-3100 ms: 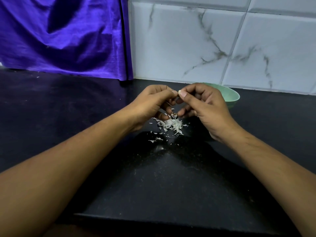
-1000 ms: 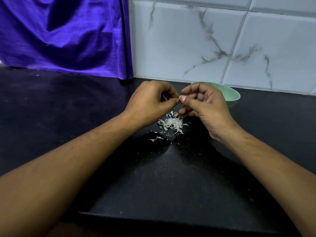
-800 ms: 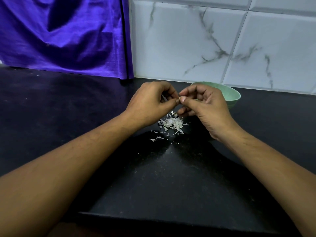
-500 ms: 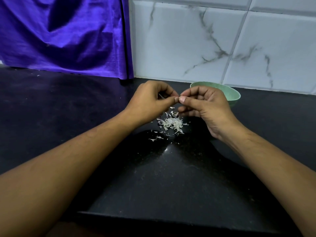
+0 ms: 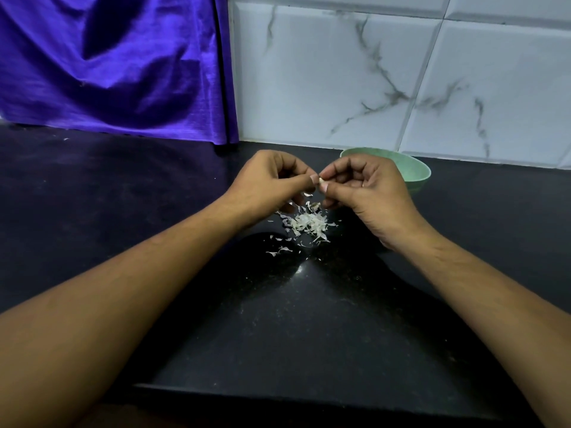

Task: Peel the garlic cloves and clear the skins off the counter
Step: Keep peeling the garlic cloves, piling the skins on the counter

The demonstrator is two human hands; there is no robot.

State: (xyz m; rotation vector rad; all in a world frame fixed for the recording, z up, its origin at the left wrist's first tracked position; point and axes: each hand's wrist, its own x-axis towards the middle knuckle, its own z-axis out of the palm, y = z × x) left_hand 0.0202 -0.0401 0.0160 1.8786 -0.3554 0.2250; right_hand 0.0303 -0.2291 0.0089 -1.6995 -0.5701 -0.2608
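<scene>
Left hand (image 5: 268, 183) and right hand (image 5: 367, 193) pinch one garlic clove (image 5: 321, 180).

No text, label, brand, number or sign can be read anywhere in the view.
</scene>
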